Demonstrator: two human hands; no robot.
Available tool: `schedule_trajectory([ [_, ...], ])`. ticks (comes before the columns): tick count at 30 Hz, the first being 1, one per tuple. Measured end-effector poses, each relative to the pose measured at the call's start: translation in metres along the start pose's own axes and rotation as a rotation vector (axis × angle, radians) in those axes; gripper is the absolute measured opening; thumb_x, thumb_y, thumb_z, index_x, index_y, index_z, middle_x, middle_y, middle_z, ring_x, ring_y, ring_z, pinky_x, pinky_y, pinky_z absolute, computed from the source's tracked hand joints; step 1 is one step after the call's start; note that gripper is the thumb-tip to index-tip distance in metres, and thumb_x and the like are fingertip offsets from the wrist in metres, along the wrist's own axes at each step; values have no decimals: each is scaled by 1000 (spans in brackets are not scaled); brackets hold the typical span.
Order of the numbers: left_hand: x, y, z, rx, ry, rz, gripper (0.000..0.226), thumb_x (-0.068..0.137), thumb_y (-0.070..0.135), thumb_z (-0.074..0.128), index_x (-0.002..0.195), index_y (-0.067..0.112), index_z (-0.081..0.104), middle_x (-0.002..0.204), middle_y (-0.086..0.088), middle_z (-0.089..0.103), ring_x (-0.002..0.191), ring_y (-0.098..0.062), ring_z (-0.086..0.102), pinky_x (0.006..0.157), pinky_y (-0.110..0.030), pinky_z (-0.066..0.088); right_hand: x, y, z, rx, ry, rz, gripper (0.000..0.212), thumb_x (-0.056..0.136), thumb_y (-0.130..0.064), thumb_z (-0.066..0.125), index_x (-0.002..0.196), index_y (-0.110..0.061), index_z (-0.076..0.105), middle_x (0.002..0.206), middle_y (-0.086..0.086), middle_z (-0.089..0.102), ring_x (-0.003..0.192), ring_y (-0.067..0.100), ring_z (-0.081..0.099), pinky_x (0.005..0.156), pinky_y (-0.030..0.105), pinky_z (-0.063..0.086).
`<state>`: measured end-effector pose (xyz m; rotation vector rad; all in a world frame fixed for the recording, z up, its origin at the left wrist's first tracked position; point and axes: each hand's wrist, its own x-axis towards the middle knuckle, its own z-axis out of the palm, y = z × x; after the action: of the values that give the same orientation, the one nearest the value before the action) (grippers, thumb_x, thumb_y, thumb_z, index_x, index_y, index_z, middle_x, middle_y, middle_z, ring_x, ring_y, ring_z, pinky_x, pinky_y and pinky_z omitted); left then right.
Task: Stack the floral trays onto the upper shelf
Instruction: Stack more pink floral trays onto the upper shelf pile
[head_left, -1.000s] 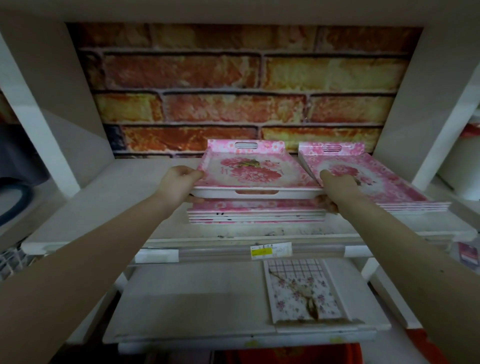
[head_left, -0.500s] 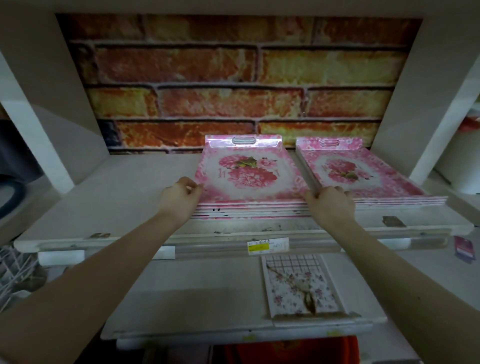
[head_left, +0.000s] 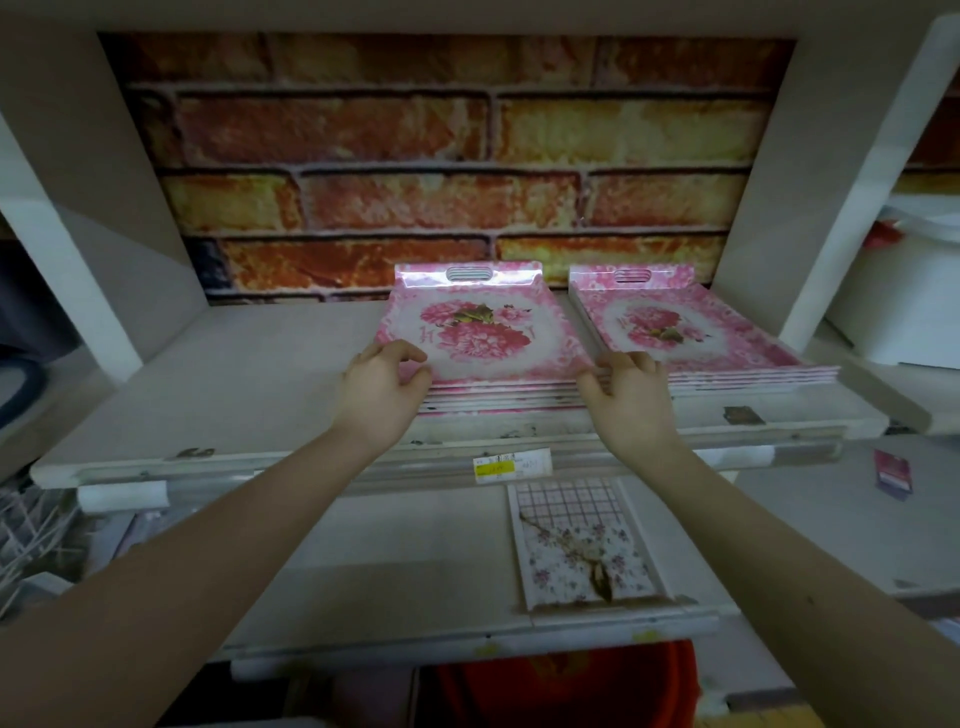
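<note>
Hands are both up at the near edge of the upper shelf (head_left: 234, 395), one at each near corner of the left stack of floral trays (head_left: 483, 338). My left hand (head_left: 382, 387) is at the near left corner with its fingers loosely curled, the forefinger arched over the top tray's rim and the thumb against the edge. I cannot tell from here whether it pinches that tray or only touches it. My right hand (head_left: 626, 397) is at the near right corner, fingers relaxed and a little bent, their tips against the stacked edges, with nothing wrapped in them.

The left stack lies flat near the middle of the shelf, several pink rose-printed trays deep, its handle slot at the far side toward the brick-pattern back wall (head_left: 415, 156). Just to its right, close but apart, lies a second stack of floral trays (head_left: 691, 332), also flat, with its own handle end far.

A yellow and white price label (head_left: 511, 464) hangs on the shelf's front lip, below the left stack. On the lower shelf (head_left: 389, 561) beneath lies a single tray with a checked and small-flower print (head_left: 582, 545), its middle marked by a dark streak. Under that shelf shows something red (head_left: 561, 675), too dim to name. Far right, a pink tag (head_left: 892, 473) lies on a neighbouring ledge.
</note>
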<state>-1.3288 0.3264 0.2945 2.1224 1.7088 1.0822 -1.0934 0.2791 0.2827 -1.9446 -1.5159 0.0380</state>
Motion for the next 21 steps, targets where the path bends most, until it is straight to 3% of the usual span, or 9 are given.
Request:
schedule_trajectory([
  [2,-12,8,0,-19,40,19,40,74,32,48,102,13,70,107,-14,64,104,-35,58,94,-40,47,-14,3,-7,40,-18,6,66,82,-52,29,114,-3,61,115,21,59,116,35,43,97,37,33],
  [5,-34,21,-1,-38,87,42,41,72,30,47,101,11,70,108,-14,63,105,-34,58,95,-42,47,-39,10,-18,103,-25,28,45,94,-37,45,125,-7,56,129,18,53,124,32,37,102,35,31],
  [7,-49,32,-1,-64,81,78,45,73,35,45,101,11,70,107,-13,64,105,-32,59,95,-41,47,-57,14,-27,136,-33,21,43,95,-33,47,128,-7,54,134,17,50,129,31,36,105,34,30],
  [9,-67,42,0,-82,77,123,49,72,39,42,99,10,70,105,-12,65,104,-29,59,95,-36,46,-75,19,-35,164,-53,20,43,96,-33,46,129,-6,53,135,17,49,131,31,34,105,35,30],
  [14,-131,73,10,-175,21,94,35,76,24,49,100,9,69,108,-11,63,105,-24,58,88,-21,38,-126,43,-56,176,-121,24,44,95,-30,47,132,-7,49,134,16,49,130,31,36,104,36,33],
  [18,-190,100,27,-234,-25,51,24,83,17,56,101,9,69,113,-10,60,99,-26,62,91,-34,48,-173,64,-83,193,-140,11,44,94,-30,49,130,-5,50,129,16,51,124,32,40,103,40,37],
  [21,-234,120,39,-240,-38,54,21,86,14,58,103,9,68,114,-11,61,108,-25,58,93,-38,47,-209,84,-103,199,-154,9,45,95,-33,48,131,-5,48,133,16,49,127,31,40,104,37,36],
])
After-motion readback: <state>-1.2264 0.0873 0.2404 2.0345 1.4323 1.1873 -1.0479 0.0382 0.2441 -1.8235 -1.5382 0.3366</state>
